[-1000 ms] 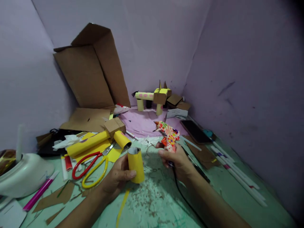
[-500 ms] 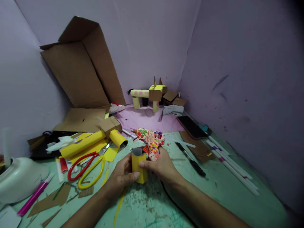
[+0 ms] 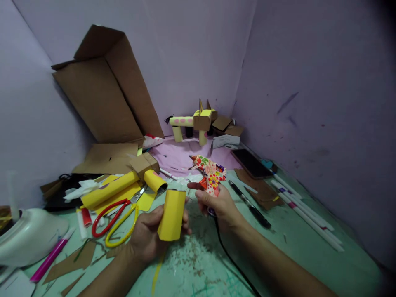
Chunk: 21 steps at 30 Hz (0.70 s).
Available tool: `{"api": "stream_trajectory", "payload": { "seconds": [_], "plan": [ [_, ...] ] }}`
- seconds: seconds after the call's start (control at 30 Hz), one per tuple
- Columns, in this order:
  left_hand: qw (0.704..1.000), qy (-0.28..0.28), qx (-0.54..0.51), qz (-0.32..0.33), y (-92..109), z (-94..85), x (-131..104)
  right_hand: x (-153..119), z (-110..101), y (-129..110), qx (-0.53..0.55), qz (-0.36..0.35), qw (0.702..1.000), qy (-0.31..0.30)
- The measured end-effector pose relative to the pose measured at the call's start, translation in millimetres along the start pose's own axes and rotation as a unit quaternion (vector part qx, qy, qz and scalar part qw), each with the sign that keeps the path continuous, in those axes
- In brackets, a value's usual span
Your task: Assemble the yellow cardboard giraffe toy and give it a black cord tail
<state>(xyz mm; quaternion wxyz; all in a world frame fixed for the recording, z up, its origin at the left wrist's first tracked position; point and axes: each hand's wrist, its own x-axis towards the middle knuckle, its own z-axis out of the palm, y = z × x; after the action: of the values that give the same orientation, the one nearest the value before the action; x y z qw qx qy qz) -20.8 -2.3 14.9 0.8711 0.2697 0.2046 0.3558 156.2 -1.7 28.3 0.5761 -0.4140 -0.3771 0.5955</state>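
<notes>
A yellow paper tube [image 3: 171, 215] stands nearly upright, tilted slightly, in my left hand [image 3: 147, 233], whose fingers wrap behind it. My right hand [image 3: 218, 204] grips the handle of a flower-patterned glue gun [image 3: 210, 174], its index finger stretched out near the orange trigger. The gun's nozzle points up and to the left, apart from the tube. From the handle a black cord runs down toward the front edge of the view.
Red-and-yellow scissors [image 3: 123, 214], a yellow roll [image 3: 109, 192] and a short yellow tube [image 3: 155, 181] lie left. A yellow cardboard animal [image 3: 202, 119] stands at the back. On the right are a phone [image 3: 251, 163], a black pen [image 3: 250, 205] and white sticks [image 3: 306, 214].
My right hand has let go of the tube and moved up and right with the glue gun. The tube has shifted left and turned in my left hand.
</notes>
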Motion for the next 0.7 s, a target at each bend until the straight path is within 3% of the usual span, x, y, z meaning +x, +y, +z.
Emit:
{"api": "stream_trajectory", "payload": {
  "seconds": [0.1,0.23,0.33,0.4,0.5,0.6,0.7],
  "plan": [
    [0.998,-0.023,-0.052,-0.035,1.7,0.5,-1.8,0.3,1.3,1.6,0.032,0.012,0.999,-0.008],
    [0.997,-0.023,-0.043,-0.067,-2.2,2.1,0.7,-3.0,6.5,10.0,0.081,0.053,0.990,-0.100],
    [0.996,0.011,-0.005,-0.093,-6.8,5.6,3.6,-5.4,7.4,11.9,0.084,0.083,0.983,-0.143],
    [0.995,0.071,0.037,-0.067,-9.8,8.1,4.1,-5.5,6.3,10.1,0.076,0.076,0.985,-0.135],
    [0.979,0.140,0.139,0.041,-13.4,8.7,2.3,-3.3,4.6,7.0,0.056,0.021,0.995,-0.080],
    [0.920,0.149,0.340,0.124,-16.1,5.5,0.7,-2.2,7.2,7.3,0.013,-0.004,1.000,-0.008],
    [0.829,0.235,0.489,0.137,-18.4,4.3,1.2,-4.6,14.0,8.6,-0.012,0.029,0.999,0.039]
  ]
}}
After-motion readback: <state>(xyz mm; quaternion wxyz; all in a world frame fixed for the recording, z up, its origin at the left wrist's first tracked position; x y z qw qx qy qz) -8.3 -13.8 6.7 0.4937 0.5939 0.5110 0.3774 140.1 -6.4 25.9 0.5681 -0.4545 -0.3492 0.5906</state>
